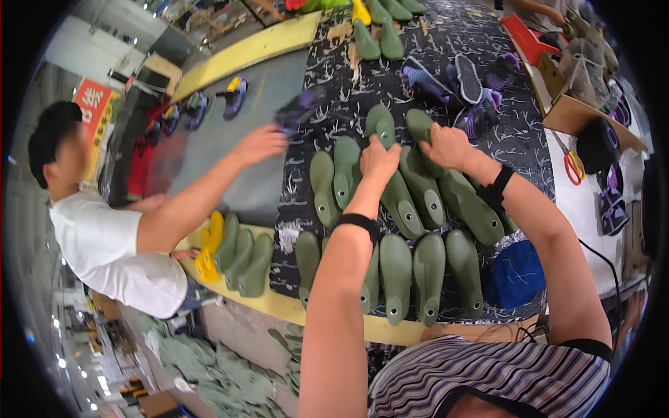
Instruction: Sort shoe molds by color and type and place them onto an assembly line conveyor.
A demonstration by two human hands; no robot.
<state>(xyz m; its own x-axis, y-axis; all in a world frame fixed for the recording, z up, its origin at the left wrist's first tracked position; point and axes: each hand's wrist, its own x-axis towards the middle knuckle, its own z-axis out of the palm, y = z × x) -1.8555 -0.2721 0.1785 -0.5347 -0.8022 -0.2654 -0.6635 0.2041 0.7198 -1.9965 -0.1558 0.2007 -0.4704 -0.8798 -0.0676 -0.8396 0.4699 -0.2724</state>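
Observation:
My left hand (380,161) is closed around the heel end of a green shoe last (380,118), whose toe points away from me. To its right, my right hand (449,146) grips a second green shoe last (419,124), with the thumb against its side. Both lasts are over a black patterned table cover (334,90). Just below my hands lies a row of green lasts (424,191), several with a round hole at the heel. A nearer row of lasts (396,275) lines the table's front edge, partly hidden behind my left forearm.
Purple shoe uppers (481,115) lie at the far right, near orange-handled scissors (573,167). Blue cloth (517,274) sits by my right arm. At left, a co-worker (111,230) reaches over a grey conveyor belt (265,83) toward a blurred purple shoe (301,110). Yellow lasts (209,251) stand nearby.

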